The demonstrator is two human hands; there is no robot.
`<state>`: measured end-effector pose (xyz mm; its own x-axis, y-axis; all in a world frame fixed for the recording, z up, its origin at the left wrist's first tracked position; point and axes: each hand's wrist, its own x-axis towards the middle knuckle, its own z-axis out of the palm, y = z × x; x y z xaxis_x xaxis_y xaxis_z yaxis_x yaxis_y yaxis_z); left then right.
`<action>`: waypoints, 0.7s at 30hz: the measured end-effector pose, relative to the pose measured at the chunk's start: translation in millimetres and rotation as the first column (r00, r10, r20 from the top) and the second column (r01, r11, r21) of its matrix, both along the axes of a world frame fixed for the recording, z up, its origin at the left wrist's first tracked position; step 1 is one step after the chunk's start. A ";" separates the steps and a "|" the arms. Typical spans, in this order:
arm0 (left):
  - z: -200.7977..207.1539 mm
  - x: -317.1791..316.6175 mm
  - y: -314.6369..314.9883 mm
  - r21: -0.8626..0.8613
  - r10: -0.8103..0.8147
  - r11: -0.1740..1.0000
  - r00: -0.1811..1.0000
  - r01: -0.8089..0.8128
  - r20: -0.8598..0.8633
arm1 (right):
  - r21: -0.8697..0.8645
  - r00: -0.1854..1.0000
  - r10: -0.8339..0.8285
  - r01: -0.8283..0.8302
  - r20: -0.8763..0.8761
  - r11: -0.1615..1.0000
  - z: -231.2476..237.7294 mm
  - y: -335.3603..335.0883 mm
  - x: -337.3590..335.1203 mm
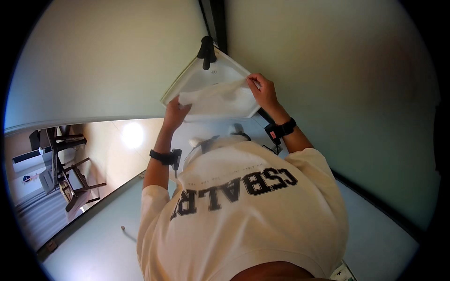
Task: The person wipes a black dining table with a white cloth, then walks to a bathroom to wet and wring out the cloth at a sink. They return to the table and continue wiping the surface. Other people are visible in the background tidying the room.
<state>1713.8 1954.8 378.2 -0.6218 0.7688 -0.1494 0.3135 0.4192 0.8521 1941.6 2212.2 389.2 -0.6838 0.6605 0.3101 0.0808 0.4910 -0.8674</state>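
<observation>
A thin white cloth point(213, 99) is stretched between my two hands over a white corner sink point(229, 68). At its left end, my left hand point(176, 113) pinches the edge, fingers partly hidden behind the fabric. My right hand point(263, 91) grips the upper right corner between thumb and fingers, close to the sink's right rim. A black faucet point(206, 50) stands at the sink's back corner, beyond the cloth and apart from it. The cloth covers much of the basin's front part.
Pale walls point(337, 56) meet behind the sink, with a dark strip point(216, 23) along the corner. To the left, a doorway opens onto a room with a chair point(77, 182) and a grey curtain point(42, 218). Black devices are strapped to both my wrists.
</observation>
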 end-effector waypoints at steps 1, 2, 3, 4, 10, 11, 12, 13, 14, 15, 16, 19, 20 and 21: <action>-5.6 -2.6 1.5 -0.013 -0.004 1.000 0.994 0.003 -0.106 | 0.157 1.000 0.026 -0.025 -0.007 0.987 9.3 1.0 1.0; -6.6 -4.1 1.8 0.010 -0.061 0.998 0.979 0.064 -0.196 | 0.310 0.998 0.056 -0.050 -0.009 0.950 10.9 1.4 2.6; -15.5 -7.0 0.6 0.014 -0.090 0.995 0.958 0.097 -0.273 | 0.362 0.992 0.126 -0.123 0.015 0.924 6.2 1.1 4.7; -28.4 -11.3 -4.0 0.013 -0.121 0.991 0.930 0.134 -0.347 | 0.409 0.981 0.192 -0.192 0.043 0.892 0.5 -2.3 7.3; -74.6 5.5 -20.0 -0.426 -0.345 0.895 0.816 0.136 -0.464 | 0.225 0.774 0.460 -0.588 0.435 0.777 -86.5 -28.0 35.7; -78.9 9.1 -22.2 -0.473 -0.358 0.873 0.815 0.119 -0.455 | 0.159 0.728 0.482 -0.617 0.487 0.771 -90.6 -34.8 37.2; -85.5 6.2 -18.2 -0.473 -0.369 0.865 0.850 0.167 -0.375 | 0.142 0.713 0.483 -0.623 0.508 0.770 -94.3 -39.2 39.0; -91.1 8.6 -15.6 -0.393 -0.354 0.896 0.868 0.208 -0.349 | 0.124 0.694 0.487 -0.632 0.530 0.765 -93.7 -43.6 39.3; -98.7 11.1 -9.1 -0.310 -0.343 0.919 0.881 0.243 -0.327 | 0.109 0.678 0.490 -0.638 0.548 0.762 -96.1 -44.4 37.3; -105.8 13.6 -3.2 -0.223 -0.333 0.936 0.893 0.273 -0.304 | 0.133 0.715 0.475 -0.613 0.513 0.779 -104.7 -42.7 34.3; -116.0 15.8 -0.1 -0.243 -0.396 0.910 0.876 0.335 -0.275 | 0.154 0.750 0.455 -0.583 0.479 0.798 -112.1 -41.5 31.8; -108.1 39.8 12.6 -0.328 -0.483 0.866 0.801 0.378 -0.353 | 0.418 0.900 0.287 -0.411 0.329 0.810 -121.9 -41.6 24.7; -115.0 38.5 13.9 -0.415 -0.565 0.807 0.753 0.420 -0.338 | 0.529 0.942 0.224 -0.326 0.248 0.783 -122.5 -42.2 18.9; -121.8 40.6 12.6 -0.442 -0.573 0.798 0.743 0.409 -0.346 | 0.571 0.933 0.186 -0.338 0.308 0.748 -124.7 -44.5 17.9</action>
